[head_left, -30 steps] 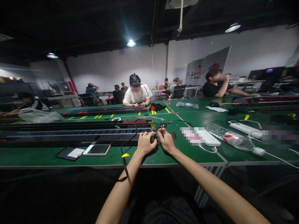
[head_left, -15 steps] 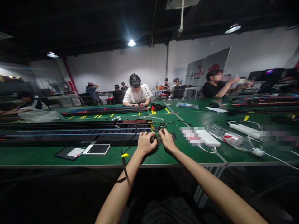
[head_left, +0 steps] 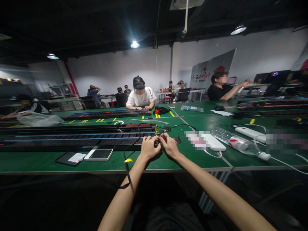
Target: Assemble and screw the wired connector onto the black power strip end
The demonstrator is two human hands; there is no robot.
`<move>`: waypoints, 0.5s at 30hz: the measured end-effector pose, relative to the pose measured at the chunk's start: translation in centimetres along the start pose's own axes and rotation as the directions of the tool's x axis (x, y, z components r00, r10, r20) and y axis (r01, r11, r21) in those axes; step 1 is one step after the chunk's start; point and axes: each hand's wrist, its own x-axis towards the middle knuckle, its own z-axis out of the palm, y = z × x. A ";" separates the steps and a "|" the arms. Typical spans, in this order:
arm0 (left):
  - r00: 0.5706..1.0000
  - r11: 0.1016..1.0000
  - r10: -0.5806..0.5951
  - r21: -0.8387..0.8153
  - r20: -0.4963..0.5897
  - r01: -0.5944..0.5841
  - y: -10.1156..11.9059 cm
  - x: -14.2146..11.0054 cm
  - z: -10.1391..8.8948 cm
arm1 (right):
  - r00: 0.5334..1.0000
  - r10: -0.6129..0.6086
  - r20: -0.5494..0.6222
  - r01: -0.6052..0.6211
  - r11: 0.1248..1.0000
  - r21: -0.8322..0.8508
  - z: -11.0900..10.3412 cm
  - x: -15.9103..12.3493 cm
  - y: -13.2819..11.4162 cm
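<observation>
Your L hand (head_left: 149, 147) & R hand (head_left: 170, 146): tips pressed together, pinching small dark part (head_left: 157, 143), prob. connector, view poor | tight grip since it's tiny | power strips (head_left: 72, 138) just beside

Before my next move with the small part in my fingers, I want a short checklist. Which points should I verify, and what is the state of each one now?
1. Grip: ok. The left hand and right hand both pinch the small dark part.
2. Part's wire connections: cannot tell. The fingers hide them.
3. Black cable: not ok. With its yellow tag, it runs over the table edge beside the left forearm and could catch.
4. Long black power strip: ok. It lies beside the hands, and the left hand is close to its end.
5. Plastic water bottle: ok. It lies on its side, well away from both hands.
</observation>
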 end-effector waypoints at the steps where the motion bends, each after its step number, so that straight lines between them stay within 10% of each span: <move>1: 1.000 1.000 -0.002 0.011 0.002 0.002 0.0 0.0 0.0 | 1.000 -0.013 0.020 0.014 1.000 -0.015 0.0 -0.1 0.0; 15: 1.000 1.000 -0.010 -0.021 0.009 0.010 0.3 0.0 -0.2 | 0.982 0.163 -0.092 -0.157 0.985 0.074 0.1 0.9 1.6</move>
